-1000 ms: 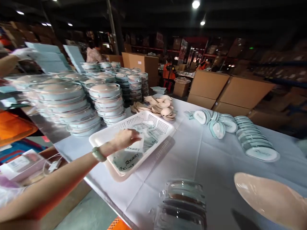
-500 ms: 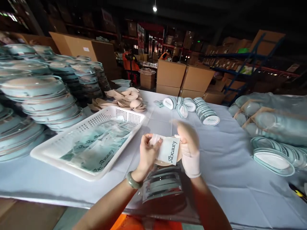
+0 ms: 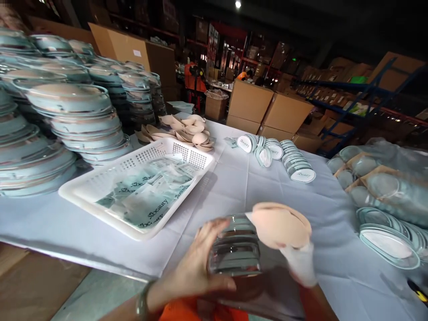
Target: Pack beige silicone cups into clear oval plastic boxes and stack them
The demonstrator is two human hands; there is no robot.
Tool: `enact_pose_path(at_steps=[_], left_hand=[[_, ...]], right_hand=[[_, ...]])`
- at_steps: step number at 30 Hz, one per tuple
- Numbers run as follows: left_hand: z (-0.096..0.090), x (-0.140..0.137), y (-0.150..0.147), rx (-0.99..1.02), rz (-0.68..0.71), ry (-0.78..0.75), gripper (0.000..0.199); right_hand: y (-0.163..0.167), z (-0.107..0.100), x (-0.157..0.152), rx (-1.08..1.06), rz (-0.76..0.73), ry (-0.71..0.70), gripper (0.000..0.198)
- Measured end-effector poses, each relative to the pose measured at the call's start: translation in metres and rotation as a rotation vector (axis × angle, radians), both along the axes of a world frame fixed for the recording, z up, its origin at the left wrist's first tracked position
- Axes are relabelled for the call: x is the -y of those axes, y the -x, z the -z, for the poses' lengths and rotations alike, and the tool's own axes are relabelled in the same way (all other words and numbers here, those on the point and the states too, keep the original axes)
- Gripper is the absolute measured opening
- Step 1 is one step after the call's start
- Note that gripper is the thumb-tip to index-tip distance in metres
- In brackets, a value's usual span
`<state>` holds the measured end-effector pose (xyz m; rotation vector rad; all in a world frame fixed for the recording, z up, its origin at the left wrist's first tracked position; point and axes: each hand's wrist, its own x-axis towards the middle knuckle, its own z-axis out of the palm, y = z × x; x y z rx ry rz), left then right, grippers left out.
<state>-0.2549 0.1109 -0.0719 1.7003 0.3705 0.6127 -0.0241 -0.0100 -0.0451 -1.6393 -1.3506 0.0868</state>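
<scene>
My right hand (image 3: 297, 254), in a white glove, holds a pair of beige bra cups (image 3: 281, 225) raised over the front of the table, one nested against the other. My left hand (image 3: 200, 254), bare and slightly blurred, reaches round the left side of a clear plastic case (image 3: 236, 254) with pale green bands. Its fingers and thumb are spread apart; whether they press on the case is hard to see. The printed packet is out of sight. A white basket (image 3: 140, 235) of pale green "beauty" packets (image 3: 157, 196) stands to the left.
Tall stacks of filled clear cases (image 3: 83, 120) rise at the left. More beige cups (image 3: 192, 131) lie behind the basket. Rows of oval cases (image 3: 297, 160) stand at the back, others (image 3: 388, 238) at the right beside a plastic-wrapped carton (image 3: 384, 174). Cartons (image 3: 249, 104) stand beyond the table.
My left hand has let go of the printed packet and moved down to the clear case. My right hand has swung right with the beige cups. The view has shifted a little.
</scene>
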Motion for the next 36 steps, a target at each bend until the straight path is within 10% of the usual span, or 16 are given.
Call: enact_pose_path(at_steps=[6,12,19,25,29,32,36], left_hand=[[0.068,0.022,-0.003,-0.217,-0.180,-0.131,0.071],[0.073,0.020,-0.008,-0.180,-0.126,-0.091,0.068],[0.078,0.011,-0.001,-0.163,-0.122,-0.137,0.067],[0.067,0.011,-0.003,-0.157,-0.062,-0.188,0.061],[0.074,0.014,-0.006,-0.179,-0.138,-0.189,0.065],[0.080,0.015,-0.014,-0.237,-0.242,-0.242,0.080],[0.079,0.012,-0.029,-0.275,-0.233,-0.484,0.098]], right_hand=[[0.003,-0.011,0.019,-0.092,-0.368,0.636,0.040],[0.033,-0.036,-0.009,0.951,-0.309,1.083,0.018],[0.027,-0.017,0.006,0.915,-0.399,0.914,0.026],[0.034,-0.005,0.018,1.144,0.000,0.920,0.027],[-0.006,-0.009,0.028,0.622,-0.250,0.565,0.022],[-0.036,0.000,0.022,0.108,-0.038,0.078,0.024],[-0.029,0.034,-0.022,-0.089,-0.063,0.161,0.060]])
